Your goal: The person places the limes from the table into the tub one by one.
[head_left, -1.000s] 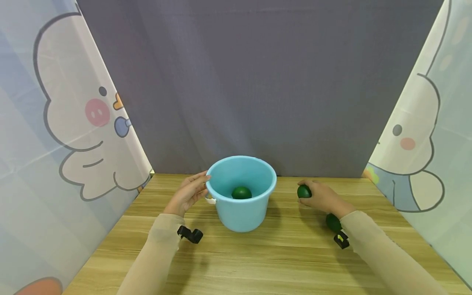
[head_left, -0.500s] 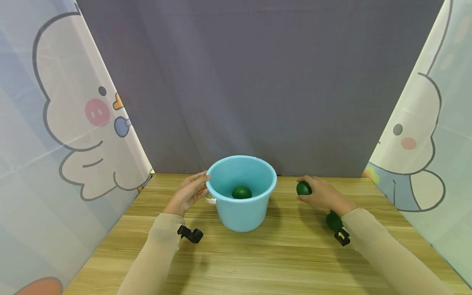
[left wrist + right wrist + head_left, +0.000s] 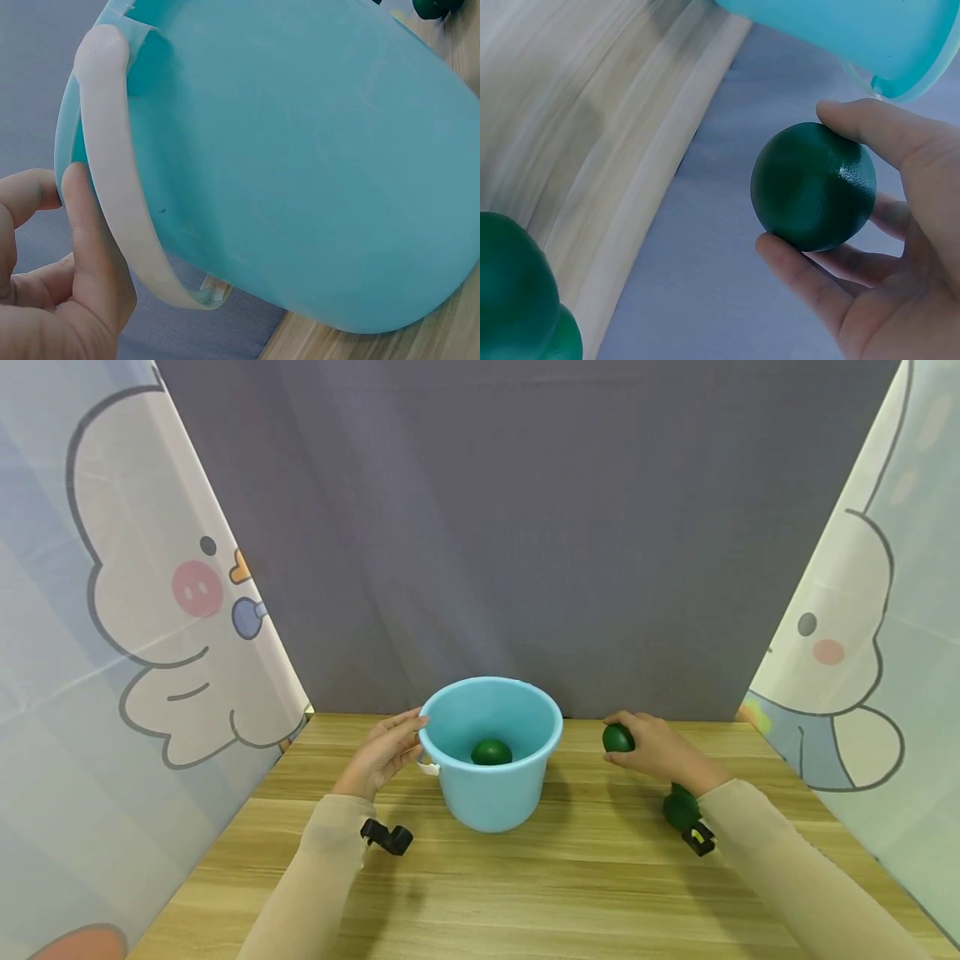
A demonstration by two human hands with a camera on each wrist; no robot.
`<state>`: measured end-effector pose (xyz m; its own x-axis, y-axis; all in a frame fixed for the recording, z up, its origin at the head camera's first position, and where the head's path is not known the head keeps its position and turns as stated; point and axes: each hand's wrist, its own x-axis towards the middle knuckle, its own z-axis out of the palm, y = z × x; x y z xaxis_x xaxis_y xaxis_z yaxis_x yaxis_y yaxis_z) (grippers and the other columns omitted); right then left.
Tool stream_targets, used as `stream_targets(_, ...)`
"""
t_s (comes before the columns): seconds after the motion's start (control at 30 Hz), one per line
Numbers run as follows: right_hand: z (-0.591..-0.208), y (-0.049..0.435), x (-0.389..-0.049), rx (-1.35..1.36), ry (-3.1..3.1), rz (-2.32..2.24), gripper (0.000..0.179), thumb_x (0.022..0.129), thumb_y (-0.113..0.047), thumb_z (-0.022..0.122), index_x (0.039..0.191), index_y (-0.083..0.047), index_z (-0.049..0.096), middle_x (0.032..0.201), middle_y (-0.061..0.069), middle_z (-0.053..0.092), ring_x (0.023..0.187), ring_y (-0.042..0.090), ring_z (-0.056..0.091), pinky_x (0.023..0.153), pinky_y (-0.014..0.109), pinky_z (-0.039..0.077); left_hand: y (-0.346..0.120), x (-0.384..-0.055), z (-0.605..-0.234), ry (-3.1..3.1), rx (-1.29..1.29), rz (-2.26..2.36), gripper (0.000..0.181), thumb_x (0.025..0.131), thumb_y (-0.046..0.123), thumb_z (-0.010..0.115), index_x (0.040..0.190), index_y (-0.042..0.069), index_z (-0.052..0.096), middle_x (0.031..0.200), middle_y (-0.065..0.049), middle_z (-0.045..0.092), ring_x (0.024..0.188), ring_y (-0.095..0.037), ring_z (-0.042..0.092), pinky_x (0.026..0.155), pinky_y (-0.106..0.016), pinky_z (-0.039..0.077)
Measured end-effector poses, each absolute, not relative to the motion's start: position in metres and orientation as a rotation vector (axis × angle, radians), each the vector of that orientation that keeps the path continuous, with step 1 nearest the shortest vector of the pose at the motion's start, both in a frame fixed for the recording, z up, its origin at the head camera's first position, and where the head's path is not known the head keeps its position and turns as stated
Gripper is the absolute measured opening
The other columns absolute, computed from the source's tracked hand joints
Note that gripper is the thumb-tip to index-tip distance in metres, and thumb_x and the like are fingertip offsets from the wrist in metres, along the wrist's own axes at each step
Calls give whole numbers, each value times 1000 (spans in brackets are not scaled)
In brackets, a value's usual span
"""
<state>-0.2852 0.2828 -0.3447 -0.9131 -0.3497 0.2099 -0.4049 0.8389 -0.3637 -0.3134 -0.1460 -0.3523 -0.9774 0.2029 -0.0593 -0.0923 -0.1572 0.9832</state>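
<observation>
A light blue bucket stands upright on the table with a dark green round fruit inside. My left hand pinches its rim at the left, beside the white handle that hangs down its side. To the right of the bucket, my right hand holds another smooth, glossy, dark green round fruit between thumb and fingertips, held above the table. Below the right wrist lie more green fruits, partly hidden by the sleeve and wrist camera; two overlap in the right wrist view.
The wooden table runs back to a grey cloth. Cartoon-printed curtains hang at both sides. Each wrist wears a small black camera mount.
My right hand has risen slightly with the green fruit, exposing a little more of the fruits below the wrist. The left hand and the bucket have stayed in place.
</observation>
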Motion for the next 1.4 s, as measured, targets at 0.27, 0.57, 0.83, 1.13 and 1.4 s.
stream_targets(0.27,-342,280,-284,614,-2841,597,56,88,-25,80,133,-1,57,109,21,61,86,29,61,63,37,56,-147,-314,-353,1912,146,2234,58,100,17,64,150,-1,41,115,-9,61,81,-6,63,75,-16,57)
stream_targets(0.57,-331,276,-282,647,-2803,576,55,88,-24,80,132,0,57,110,23,61,85,31,62,59,36,57,-146,-313,-352,1914,116,2240,57,100,17,65,150,0,43,115,-7,59,82,-7,60,72,-15,56)
stream_targets(0.83,-324,274,-279,646,-2811,565,58,88,-26,80,135,0,56,111,23,61,83,28,62,58,35,56,-146,-312,-352,1918,109,2236,56,100,17,65,150,1,43,117,-7,59,82,-6,61,72,-15,57)
stream_targets(1.13,-318,272,-275,658,-2790,549,56,89,-23,79,135,-1,56,114,25,60,85,30,63,59,34,56,-146,-312,-352,1920,106,2236,56,100,17,65,149,1,44,117,-8,59,82,-6,61,71,-14,56)
stream_targets(1.4,-311,270,-273,651,-2800,554,58,90,-25,78,137,-2,55,116,25,59,87,30,63,61,37,58,-146,-312,-352,1920,106,2231,57,100,17,64,150,1,42,121,-10,58,82,-6,61,72,-15,57)
